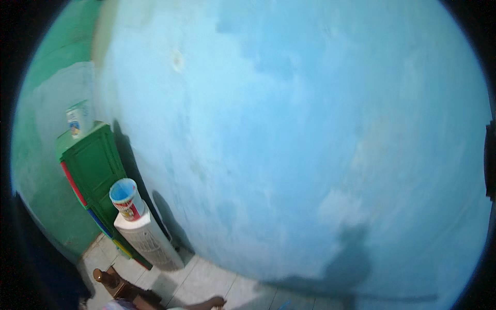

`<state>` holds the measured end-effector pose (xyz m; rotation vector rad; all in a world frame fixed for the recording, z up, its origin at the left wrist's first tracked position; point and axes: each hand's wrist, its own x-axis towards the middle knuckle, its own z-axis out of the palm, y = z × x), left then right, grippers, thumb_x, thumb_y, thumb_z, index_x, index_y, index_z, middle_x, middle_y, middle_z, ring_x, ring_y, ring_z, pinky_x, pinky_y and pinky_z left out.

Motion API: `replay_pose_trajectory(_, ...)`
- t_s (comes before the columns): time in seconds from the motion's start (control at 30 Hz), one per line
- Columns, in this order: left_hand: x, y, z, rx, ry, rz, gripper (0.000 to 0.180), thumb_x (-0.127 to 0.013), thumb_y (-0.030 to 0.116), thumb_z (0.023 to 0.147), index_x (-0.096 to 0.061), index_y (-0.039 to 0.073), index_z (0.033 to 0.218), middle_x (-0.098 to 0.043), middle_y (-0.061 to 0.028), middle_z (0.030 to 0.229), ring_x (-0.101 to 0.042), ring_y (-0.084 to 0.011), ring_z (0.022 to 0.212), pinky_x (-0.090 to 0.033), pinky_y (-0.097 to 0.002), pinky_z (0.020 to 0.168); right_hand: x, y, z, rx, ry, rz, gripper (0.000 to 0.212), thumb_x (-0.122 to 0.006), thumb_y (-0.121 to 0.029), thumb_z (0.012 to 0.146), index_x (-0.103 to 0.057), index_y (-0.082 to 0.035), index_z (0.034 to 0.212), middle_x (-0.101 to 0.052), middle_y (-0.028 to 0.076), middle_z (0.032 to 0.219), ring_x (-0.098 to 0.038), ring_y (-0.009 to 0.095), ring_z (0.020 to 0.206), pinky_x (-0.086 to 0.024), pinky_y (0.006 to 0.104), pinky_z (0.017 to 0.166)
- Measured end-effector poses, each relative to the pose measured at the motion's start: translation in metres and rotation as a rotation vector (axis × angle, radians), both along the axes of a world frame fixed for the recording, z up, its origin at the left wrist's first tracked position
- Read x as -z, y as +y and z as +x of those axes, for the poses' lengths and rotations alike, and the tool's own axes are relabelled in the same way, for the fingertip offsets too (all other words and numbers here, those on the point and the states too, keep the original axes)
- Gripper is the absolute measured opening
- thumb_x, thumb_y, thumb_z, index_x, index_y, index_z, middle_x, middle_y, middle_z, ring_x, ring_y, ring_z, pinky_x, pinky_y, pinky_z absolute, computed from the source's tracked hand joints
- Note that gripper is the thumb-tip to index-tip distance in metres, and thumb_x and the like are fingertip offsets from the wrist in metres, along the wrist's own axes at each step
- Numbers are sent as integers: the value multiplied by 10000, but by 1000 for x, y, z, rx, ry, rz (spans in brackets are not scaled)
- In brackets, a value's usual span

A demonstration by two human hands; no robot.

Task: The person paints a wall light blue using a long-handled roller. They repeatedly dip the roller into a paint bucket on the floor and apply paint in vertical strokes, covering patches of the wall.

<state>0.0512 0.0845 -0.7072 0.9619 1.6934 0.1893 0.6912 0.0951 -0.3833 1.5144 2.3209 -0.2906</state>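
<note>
My left hand shows at the lower edge, its forearm coming in from the left over the tiled floor. The fingers look curled closed; a small pale bit shows beside them, and whatever they hold is cut off by the edge. My right hand is out of the picture. Left of my hand stands a brown wooden post with a rounded knob, part of a piece of furniture. Just right of my hand, a small blue thing is partly visible at the bottom, too little to name.
A blue-painted wall with patchy colour fills most of the view. At left, a paint bucket with a blue inside stands on a white water dispenser. Behind it is a green cabinet carrying a white-and-green packet. Shadows fall on the lower wall.
</note>
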Motion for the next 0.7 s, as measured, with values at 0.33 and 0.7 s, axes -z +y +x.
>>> replay_pose_trajectory(0.33, -101, 1, 4, -258, -19, 135, 430, -536, 391, 959, -666, -14, 901, -697, -136, 809, -670, -238, 659, -530, -378, 615, -76, 118, -118, -240, 128, -140, 477, -491, -293, 915, -545, -125, 1358, -564, 182, 1347, -540, 369, 1233, -397, 453, 1063)
replay_pose_trajectory(0.7, -136, -51, 57, -421, -45, 298, 380, -567, 367, 955, -641, -6, 942, -688, -99, 817, -665, -189, 693, -521, -326, 615, -28, 159, -159, -498, 708, 66, 435, -484, -334, 995, -528, -69, 1337, -605, 178, 1261, -616, 324, 1090, -479, 428, 919)
